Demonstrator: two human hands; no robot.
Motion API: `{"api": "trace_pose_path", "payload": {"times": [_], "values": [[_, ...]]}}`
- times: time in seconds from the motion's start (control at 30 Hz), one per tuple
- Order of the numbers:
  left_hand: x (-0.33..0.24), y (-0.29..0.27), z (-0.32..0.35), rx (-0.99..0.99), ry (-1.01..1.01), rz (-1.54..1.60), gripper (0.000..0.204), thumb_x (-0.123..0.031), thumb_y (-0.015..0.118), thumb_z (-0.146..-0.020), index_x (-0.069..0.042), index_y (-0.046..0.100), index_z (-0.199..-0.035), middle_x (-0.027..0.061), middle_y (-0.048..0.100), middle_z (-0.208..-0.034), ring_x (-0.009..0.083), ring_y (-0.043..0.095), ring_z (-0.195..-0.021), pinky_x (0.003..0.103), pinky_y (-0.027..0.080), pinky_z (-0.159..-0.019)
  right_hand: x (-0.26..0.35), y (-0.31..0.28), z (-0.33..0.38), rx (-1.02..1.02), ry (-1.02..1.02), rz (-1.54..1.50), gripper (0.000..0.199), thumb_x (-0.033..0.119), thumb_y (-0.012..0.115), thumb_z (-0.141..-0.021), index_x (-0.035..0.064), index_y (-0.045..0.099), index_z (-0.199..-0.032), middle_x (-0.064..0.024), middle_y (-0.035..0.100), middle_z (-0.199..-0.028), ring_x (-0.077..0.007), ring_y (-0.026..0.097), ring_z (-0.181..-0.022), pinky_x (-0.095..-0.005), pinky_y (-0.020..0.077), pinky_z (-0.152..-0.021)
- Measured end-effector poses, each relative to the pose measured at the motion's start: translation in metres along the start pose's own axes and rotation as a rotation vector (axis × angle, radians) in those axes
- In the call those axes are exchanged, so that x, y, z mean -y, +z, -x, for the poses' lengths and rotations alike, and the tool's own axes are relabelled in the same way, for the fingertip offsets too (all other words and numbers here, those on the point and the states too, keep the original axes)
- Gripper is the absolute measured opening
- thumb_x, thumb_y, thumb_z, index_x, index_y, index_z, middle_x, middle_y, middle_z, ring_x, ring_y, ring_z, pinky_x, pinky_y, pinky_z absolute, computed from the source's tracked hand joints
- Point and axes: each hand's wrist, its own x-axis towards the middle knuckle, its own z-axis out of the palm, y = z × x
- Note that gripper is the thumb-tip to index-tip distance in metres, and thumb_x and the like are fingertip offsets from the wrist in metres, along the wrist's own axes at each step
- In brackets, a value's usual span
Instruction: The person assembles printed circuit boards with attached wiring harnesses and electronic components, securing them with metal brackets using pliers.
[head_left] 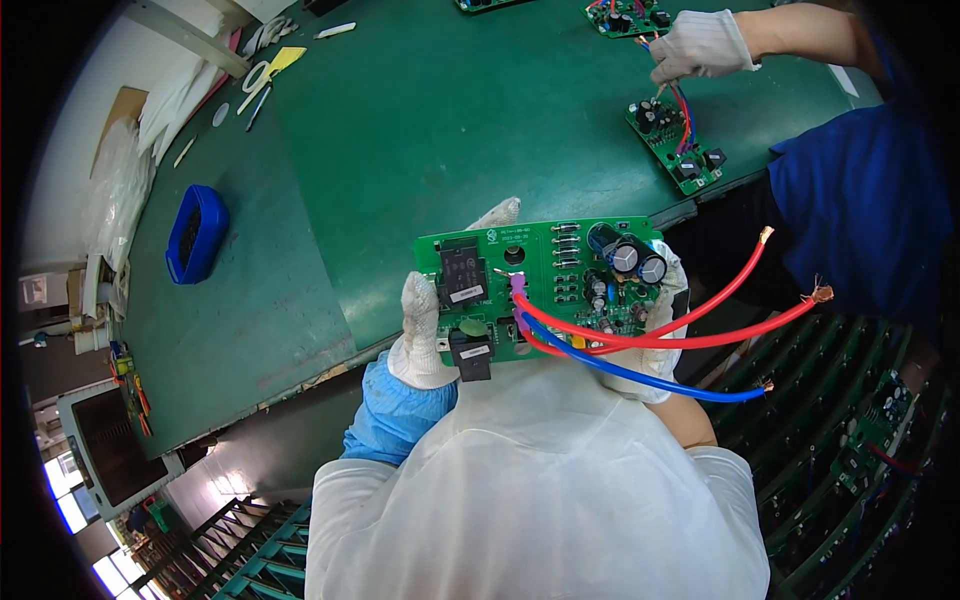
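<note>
A green rectangular circuit board (535, 262) is held level in front of the person's white-clothed torso, component side up, by the near edge of a green worktop (400, 150). The left hand (422, 345), in a white knitted glove above a blue sleeve cuff, is partly closed on the board's left end, its thumb at the edge and a fingertip showing beyond the far side. The white-gloved right hand (674, 285) closes on the opposite end; how its hidden fingers bend, I cannot tell. Gripping by the ends seems to keep both hands off the black boxy parts (462, 270) and black cylindrical capacitors (625, 255), leaving the face in view. Two red insulated wires (700, 342) and one blue insulated wire (690, 392) trail rightward past the right hand, their bare copper ends free, probably because their stiffness carries them outward.
</note>
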Motion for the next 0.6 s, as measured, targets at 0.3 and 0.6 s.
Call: {"api": "trace_pose_path", "payload": {"times": [0.3, 0.6], "values": [[-0.001, -0.001, 0.001, 0.055, -0.008, 0.008, 0.102, -0.076, 0.049, -0.073, 0.002, 0.033, -0.138, 0.0185, 0.033, -0.143, 0.0294, 0.044, -0.125, 0.044, 0.042, -0.101, 0.011, 0.02, 0.007, -0.033, -0.024, -0.079, 0.061, 0.035, 0.069, -0.083, 0.0008, 0.043, -0.127, -0.0111, 0.054, -0.118, -0.0195, 0.056, -0.107, -0.0346, 0.0483, -0.091], [-0.002, 0.001, 0.002, 0.02, 0.014, -0.009, 0.096, -0.073, 0.044, -0.079, 0.002, 0.032, -0.139, 0.0176, 0.038, -0.14, 0.029, 0.044, -0.124, 0.043, 0.042, -0.1, 0.017, 0.022, 0.01, 0.077, -0.058, 0.023, 0.068, 0.045, 0.067, -0.081, 0.0039, 0.041, -0.129, -0.0095, 0.051, -0.121, -0.0193, 0.053, -0.11, -0.0364, 0.0473, -0.093]]}}
